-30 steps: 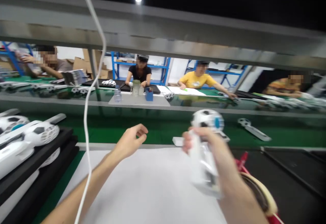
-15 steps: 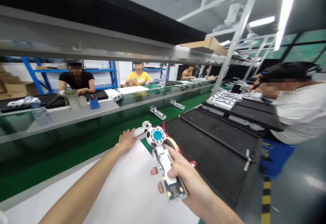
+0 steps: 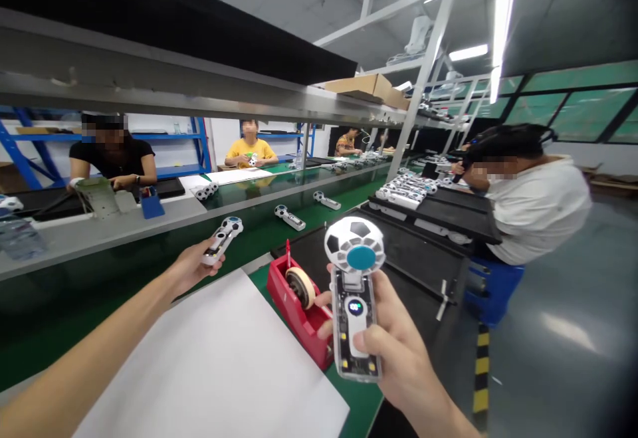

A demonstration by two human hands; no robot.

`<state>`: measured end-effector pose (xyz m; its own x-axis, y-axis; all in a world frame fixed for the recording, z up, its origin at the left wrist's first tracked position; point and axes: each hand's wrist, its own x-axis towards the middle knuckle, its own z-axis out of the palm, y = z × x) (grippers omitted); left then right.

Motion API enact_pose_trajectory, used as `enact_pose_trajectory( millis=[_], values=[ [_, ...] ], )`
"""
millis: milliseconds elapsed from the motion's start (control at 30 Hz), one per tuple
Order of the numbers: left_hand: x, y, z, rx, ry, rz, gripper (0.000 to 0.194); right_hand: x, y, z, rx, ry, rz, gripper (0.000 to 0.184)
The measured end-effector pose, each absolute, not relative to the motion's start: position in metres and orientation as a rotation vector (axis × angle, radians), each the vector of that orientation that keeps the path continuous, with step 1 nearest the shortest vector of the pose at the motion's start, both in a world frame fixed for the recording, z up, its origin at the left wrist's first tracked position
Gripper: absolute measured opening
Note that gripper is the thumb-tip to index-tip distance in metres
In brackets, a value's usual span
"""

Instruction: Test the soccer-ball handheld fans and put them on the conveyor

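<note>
Upright in front of me is a handheld fan (image 3: 355,285) with a black-and-white football-patterned head, a blue centre and a clear handle showing its circuit board. My right hand (image 3: 399,348) is closed round its handle, thumb on the white front strip. A small round display on it is lit and seems to read 100. Farther left, my left hand (image 3: 192,268) grips a second football fan (image 3: 222,242) by the handle end, its head pointing away to the right. That fan is above the near edge of the green belt (image 3: 256,238).
White paper (image 3: 214,358) covers the near worktop. A red tape dispenser (image 3: 299,315) stands beside my right hand. Two more fans (image 3: 290,217) lie on the belt. Black trays (image 3: 423,272) are at the right, near a seated person (image 3: 538,192). A shelf (image 3: 199,89) hangs overhead.
My left hand has taken up the fan from the belt's edge and moved left with it. The right-hand fan is now more upright, its display lit. The view has swung right.
</note>
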<state>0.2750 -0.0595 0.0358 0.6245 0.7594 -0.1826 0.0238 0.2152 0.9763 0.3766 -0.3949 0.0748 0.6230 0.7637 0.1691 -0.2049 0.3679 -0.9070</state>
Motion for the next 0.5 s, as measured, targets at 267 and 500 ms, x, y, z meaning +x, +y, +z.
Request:
enact_pose_trajectory(
  millis=[267,500],
  values=[
    [0.179,-0.121,0.065,1.200,0.623,0.490,0.047,0.374,-0.377,0.068,-1.039,-0.660,0.676,0.071],
    [0.160,-0.143,0.081,1.245,0.580,0.563,0.060,0.353,-0.361,0.074,-1.117,-0.779,0.632,0.067]
  ],
)
